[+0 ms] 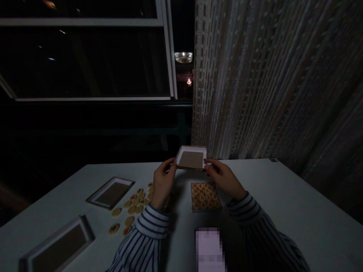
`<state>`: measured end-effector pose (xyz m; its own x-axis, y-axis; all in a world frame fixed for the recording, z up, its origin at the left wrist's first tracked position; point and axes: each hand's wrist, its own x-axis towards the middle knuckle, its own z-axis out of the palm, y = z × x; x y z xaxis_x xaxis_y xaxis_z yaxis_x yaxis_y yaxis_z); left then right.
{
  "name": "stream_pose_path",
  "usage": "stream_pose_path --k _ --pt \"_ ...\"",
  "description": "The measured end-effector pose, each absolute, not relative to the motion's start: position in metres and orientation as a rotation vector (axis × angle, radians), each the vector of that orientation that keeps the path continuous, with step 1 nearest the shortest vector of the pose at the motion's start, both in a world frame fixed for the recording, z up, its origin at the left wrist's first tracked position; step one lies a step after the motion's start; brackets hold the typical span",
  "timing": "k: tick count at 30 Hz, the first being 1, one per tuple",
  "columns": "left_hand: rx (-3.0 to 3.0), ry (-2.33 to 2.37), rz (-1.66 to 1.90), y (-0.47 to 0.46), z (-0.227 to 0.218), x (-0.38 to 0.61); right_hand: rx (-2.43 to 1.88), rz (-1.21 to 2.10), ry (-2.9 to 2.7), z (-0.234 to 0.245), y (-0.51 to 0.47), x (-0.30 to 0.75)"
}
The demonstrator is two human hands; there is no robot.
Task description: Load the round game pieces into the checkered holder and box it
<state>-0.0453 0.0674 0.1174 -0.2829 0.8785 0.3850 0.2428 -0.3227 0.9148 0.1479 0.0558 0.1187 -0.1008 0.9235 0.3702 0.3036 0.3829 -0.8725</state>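
Note:
Between my hands, raised above the white table, is a shallow cardboard box lid point(191, 159) with its hollow inside facing me. My left hand point(163, 181) pinches its left edge, and my right hand point(225, 177) grips the right edge. Below it on the table lies a square box point(205, 196) filled with rows of round xiangqi pieces marked in red. Left of my left wrist, loose round xiangqi pieces point(138, 200) are scattered, some face up with red or dark characters. My left forearm hides part of that group.
Another shallow box part point(111, 192) lies on the white table point(283, 211) beyond the loose pieces. A larger one point(58, 245) rests at the near left. A phone point(210, 249) with a blurred screen lies at the near edge. A string curtain point(241, 75) hangs behind.

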Motion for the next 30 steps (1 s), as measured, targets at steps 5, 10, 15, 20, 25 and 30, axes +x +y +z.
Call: stream_pose_path --k 5,10,15,20,25,30 --pt "1.569 1.391 1.569 0.081 0.121 -0.045 -1.117 0.697 -1.622 0.12 0.058 0.153" --pt "1.659 1.398 1.505 0.077 0.128 -0.049 -1.145 0.528 -1.741 0.12 0.056 0.154" --pt "1.688 1.394 1.428 0.075 0.133 -0.057 -1.169 0.332 -1.828 0.123 0.055 0.152" --pt "1.623 1.335 1.486 0.071 0.138 -0.063 -1.137 0.239 -1.966 0.135 0.061 0.154" --pt "1.726 1.294 1.441 0.067 0.14 -0.068 -1.093 0.189 -2.02 0.142 0.067 0.156" --pt "2.03 1.43 1.383 0.068 0.135 -0.073 -1.08 0.201 -2.036 0.142 0.065 0.157"
